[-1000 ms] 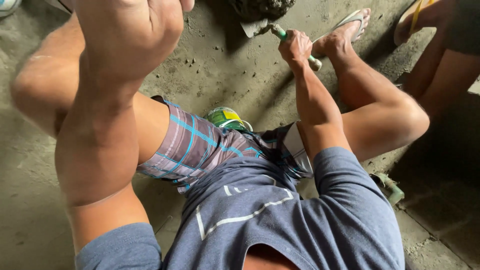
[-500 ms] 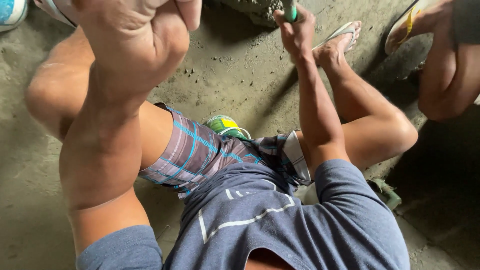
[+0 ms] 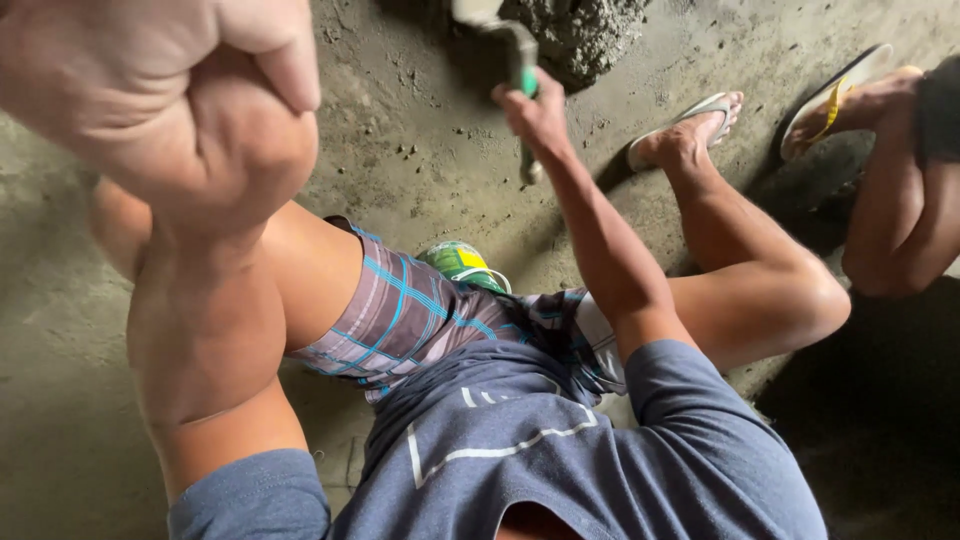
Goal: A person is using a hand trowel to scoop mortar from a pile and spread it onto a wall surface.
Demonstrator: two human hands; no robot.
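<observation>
Trowel [image 3: 505, 45] is gripped tight by its green handle in my right hand [image 3: 535, 110] beside the cement pile [image 3: 580, 35], left hand [image 3: 170, 90] fisted, empty far as I see.

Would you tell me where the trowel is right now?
In the head view the trowel is at the top centre, gripped by the right hand, its blade beside the mound of wet cement on the concrete floor.

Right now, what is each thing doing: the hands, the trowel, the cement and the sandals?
right hand: closed round the trowel handle
trowel: held, blade at the pile
wet cement pile: heaped on the floor
left hand: closed fist, holding nothing visible
sandal: worn on the foot
</observation>
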